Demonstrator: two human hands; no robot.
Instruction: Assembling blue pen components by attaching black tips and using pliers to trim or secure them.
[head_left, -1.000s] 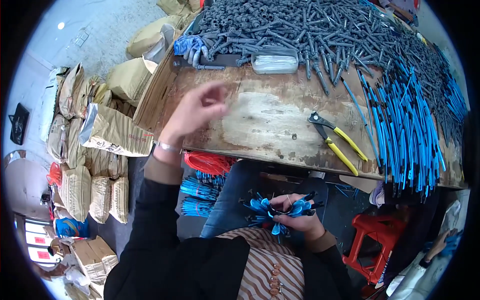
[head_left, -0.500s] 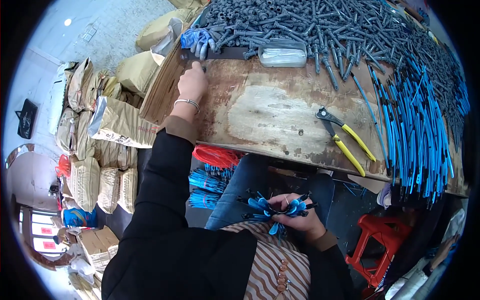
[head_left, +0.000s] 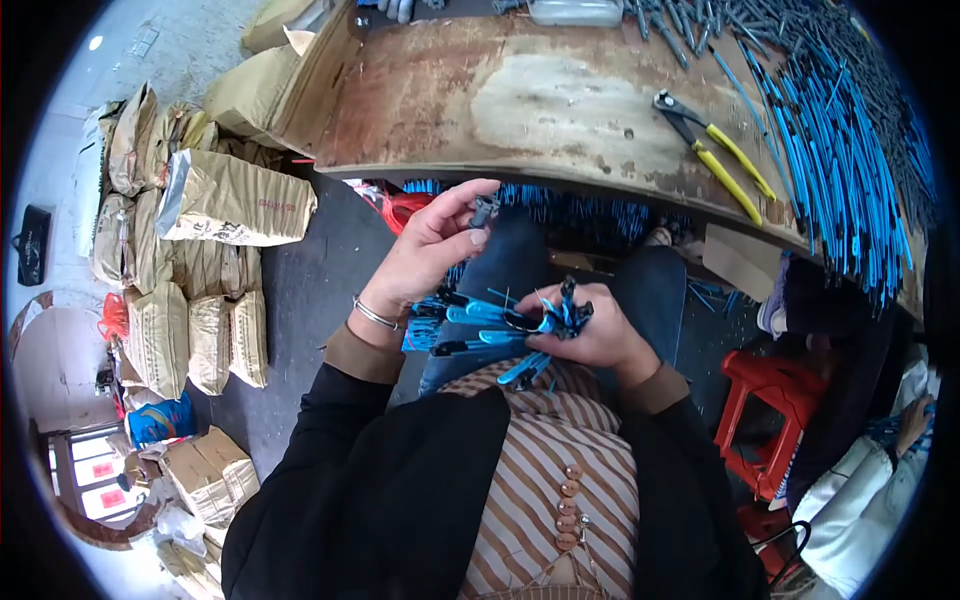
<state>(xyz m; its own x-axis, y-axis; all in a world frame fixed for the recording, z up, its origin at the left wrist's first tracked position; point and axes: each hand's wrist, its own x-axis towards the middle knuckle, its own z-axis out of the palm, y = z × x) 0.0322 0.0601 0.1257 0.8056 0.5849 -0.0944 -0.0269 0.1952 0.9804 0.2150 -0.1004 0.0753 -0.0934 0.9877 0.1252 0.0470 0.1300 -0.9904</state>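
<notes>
Red stool [head_left: 768, 372], tan sacks [head_left: 160, 345], cardboard box [head_left: 208, 468]

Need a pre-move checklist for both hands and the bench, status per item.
1. Grey part secure in the left hand: ok, pinched between thumb and fingers.
2. Blue bundle gripped by the right hand: ok, held near one end of the strips.
3. Bundle strips lined up: not ok, they fan out in different directions.
4. Grey part and bundle apart: ok, a gap shows between them.
5. Cutters out of both hands: ok, lying on the table, yellow handles spread.
6. Grey part free of defects: cannot tell, too small and partly covered by fingers.
</notes>
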